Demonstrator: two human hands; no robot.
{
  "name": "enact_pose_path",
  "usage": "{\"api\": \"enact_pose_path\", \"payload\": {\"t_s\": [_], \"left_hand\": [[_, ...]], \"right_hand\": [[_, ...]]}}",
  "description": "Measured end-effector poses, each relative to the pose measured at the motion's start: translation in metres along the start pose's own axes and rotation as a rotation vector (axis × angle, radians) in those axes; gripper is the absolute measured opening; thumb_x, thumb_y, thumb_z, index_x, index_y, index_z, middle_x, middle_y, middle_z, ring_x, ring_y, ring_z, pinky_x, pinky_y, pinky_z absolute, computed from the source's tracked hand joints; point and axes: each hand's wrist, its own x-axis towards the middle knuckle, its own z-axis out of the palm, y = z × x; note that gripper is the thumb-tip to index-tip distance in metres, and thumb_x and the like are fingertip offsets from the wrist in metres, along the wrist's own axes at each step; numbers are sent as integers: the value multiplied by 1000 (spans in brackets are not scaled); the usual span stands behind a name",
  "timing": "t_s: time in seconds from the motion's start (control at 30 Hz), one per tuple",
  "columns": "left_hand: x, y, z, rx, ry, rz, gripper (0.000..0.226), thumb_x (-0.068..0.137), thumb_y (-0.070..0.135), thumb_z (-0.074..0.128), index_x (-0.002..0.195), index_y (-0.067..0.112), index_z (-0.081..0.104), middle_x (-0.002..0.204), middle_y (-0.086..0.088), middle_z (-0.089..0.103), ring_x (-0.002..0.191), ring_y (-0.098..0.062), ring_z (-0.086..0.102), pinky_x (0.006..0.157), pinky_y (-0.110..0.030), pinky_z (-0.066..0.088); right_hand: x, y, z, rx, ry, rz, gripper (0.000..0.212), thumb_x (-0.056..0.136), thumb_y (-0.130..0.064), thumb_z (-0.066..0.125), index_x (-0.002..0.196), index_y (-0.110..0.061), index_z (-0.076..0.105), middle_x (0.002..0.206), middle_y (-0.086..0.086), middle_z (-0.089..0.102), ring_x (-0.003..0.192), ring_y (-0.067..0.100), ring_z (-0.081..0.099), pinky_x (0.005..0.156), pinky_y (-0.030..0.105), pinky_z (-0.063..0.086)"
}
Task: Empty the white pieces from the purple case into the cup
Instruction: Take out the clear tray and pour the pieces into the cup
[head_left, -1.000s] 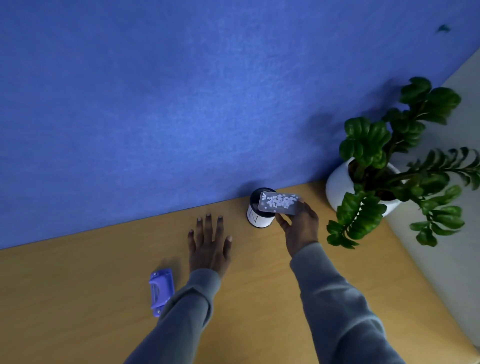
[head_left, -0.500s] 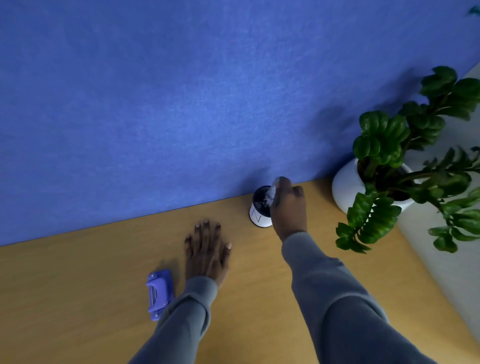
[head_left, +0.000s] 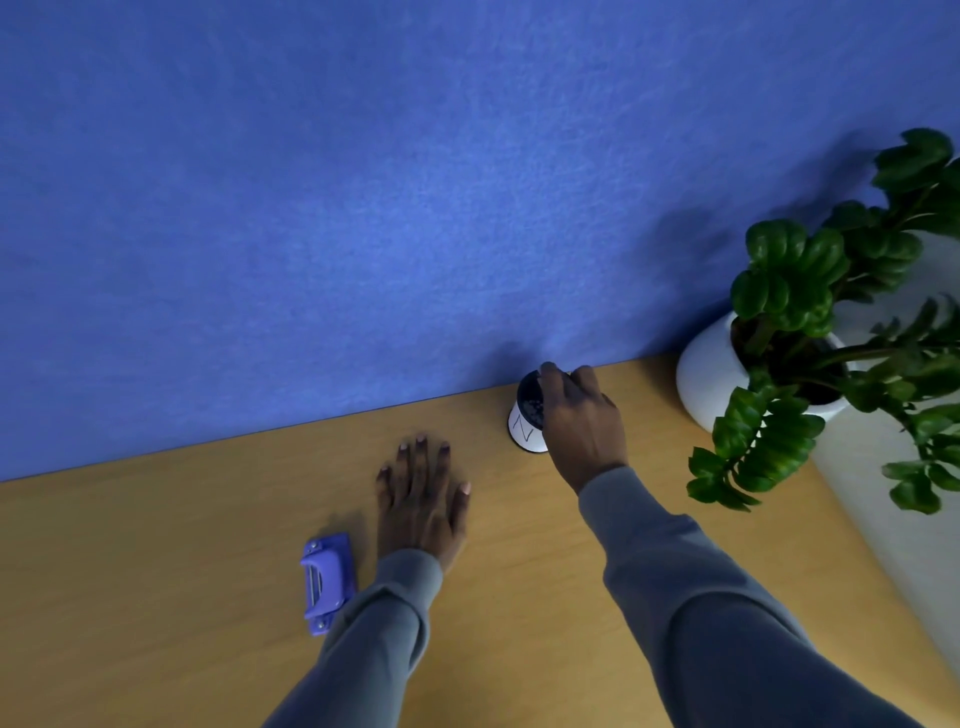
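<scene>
Two bare hands in grey sleeves reach over the tan wooden table (head_left: 156, 571) in the head view. The left hand (head_left: 418, 499) lies flat, palm down, fingers spread, gripping nothing. Just left of its wrist sits a small purple plastic piece (head_left: 326, 582), on the table. The right hand (head_left: 579, 415) is arched over the small white cup with a dark inside (head_left: 527, 415), knuckles up; whether its fingers clamp anything underneath, I cannot tell. Specks show inside the cup. Right of that hand stands a green leafy plant (head_left: 810, 332) in a round white pot (head_left: 709, 374).
</scene>
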Motion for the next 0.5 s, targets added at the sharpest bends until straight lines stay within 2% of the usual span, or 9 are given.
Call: {"api": "enact_pose_path", "payload": {"t_s": [0.13,0.3,0.43,0.5], "left_hand": [[1,-2,4,-18,32,18,63,100,48,30,156,20,36,165,-14,30,150,-36,29,119,-57,22],[2,-3,8,-15,29,11,62,100,49,27,155,21,35,166,-13,29,152,-35,26,120,-57,19],[2,-3,8,-8,30,15,63,101,49,26,156,21,34,166,-13,28,152,-35,26,120,-58,20],[2,-3,7,-7,32,14,63,100,49,28,156,21,35,166,-14,29,151,-35,27,120,-58,20]], "right_hand": [[-2,3,4,95,16,23,60,62,10,84,118,6,62,85,19,73,88,38,70,46,35,54],[-2,4,4,207,88,137,37,82,5,75,117,5,63,76,24,69,66,41,68,50,35,52],[-6,4,10,185,40,177,31,98,-4,57,129,0,60,93,20,72,73,38,69,58,33,41],[-5,2,8,284,89,230,25,94,3,61,119,3,65,80,21,72,65,40,68,56,31,40]]}}
